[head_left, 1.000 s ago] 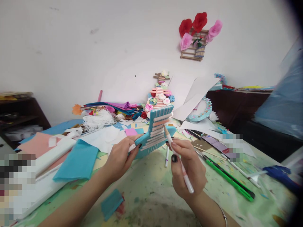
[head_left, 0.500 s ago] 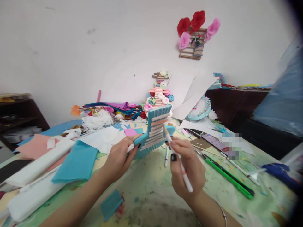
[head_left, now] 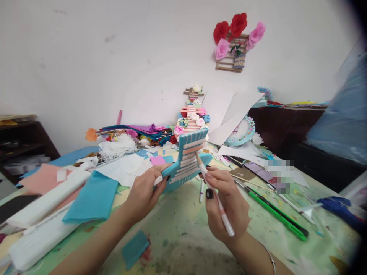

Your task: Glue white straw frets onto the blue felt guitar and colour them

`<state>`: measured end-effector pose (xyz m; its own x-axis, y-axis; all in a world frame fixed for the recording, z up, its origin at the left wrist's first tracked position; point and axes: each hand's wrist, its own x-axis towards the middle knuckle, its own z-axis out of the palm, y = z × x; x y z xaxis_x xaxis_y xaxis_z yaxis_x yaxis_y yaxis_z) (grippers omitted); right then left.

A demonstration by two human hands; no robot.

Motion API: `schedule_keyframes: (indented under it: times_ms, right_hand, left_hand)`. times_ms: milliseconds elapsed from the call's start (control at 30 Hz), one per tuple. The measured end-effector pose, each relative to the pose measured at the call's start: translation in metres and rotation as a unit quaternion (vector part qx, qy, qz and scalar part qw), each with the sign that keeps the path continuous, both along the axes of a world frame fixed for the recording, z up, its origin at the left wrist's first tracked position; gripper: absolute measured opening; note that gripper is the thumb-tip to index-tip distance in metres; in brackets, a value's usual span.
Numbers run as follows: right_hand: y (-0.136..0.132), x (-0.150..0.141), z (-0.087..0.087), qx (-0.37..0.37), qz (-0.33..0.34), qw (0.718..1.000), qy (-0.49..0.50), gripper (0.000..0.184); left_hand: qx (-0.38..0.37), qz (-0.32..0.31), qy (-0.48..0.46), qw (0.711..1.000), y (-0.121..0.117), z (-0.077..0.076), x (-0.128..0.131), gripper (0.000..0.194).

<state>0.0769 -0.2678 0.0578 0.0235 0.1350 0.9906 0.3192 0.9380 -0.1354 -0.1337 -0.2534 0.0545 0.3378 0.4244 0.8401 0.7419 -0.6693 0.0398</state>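
Note:
My left hand (head_left: 143, 193) grips the lower left end of a blue craft piece (head_left: 187, 167), shaped like a boat or an upside-down T. White stick-like strips lie across its face, one of them peach coloured. A white pen cap (head_left: 158, 180) pokes out between the same hand's fingers. My right hand (head_left: 229, 202) is closed round a slim white marker pen (head_left: 223, 214) with a pink band. The marker's tip meets or nearly meets the strips at the right side of the upright part. Behind the craft piece, another white marker (head_left: 201, 192) lies on the table.
To the right lie a green utility knife (head_left: 278, 212), a phone (head_left: 259, 172) and blue-handled scissors (head_left: 342, 210). Folded turquoise paper (head_left: 90, 198) and white rolls (head_left: 48, 200) cover the left. A flower-decked stick model (head_left: 191, 114) stands against the wall, beside white string (head_left: 118, 147).
The marker tip has shifted slightly left and down along the strips, with my right hand following. My left hand and the craft piece stay almost where they were.

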Motion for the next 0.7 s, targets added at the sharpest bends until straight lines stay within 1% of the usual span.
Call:
schedule_keyframes:
  times_ms: [133, 300, 467, 533, 700]
  right_hand:
    - [-0.0006, -0.0004, -0.0003, -0.023, -0.004, 0.999, 0.034, 0.036]
    - [-0.0012, -0.0008, 0.0034, -0.001, -0.009, 1.000, 0.018, 0.037]
    - [-0.0019, -0.0002, 0.0043, 0.005, -0.018, 1.000, 0.012, 0.037]
    - [-0.0026, -0.0001, 0.0047, 0.011, -0.022, 1.000, 0.001, 0.038]
    - [-0.0053, -0.0009, 0.0086, 0.033, -0.021, 0.997, -0.062, 0.037]
  left_hand:
    - [0.006, -0.003, 0.006, 1.000, -0.0009, 0.0005, -0.0004, 0.016]
    - [0.008, 0.000, 0.009, 1.000, -0.0015, 0.0024, 0.0004, 0.015]
    - [0.000, -0.002, 0.004, 1.000, -0.0010, 0.0010, 0.0003, 0.016]
    - [-0.004, -0.006, 0.000, 1.000, -0.0002, -0.0003, 0.0001, 0.018]
    - [-0.003, -0.009, -0.004, 1.000, 0.0013, -0.0017, 0.0005, 0.017]
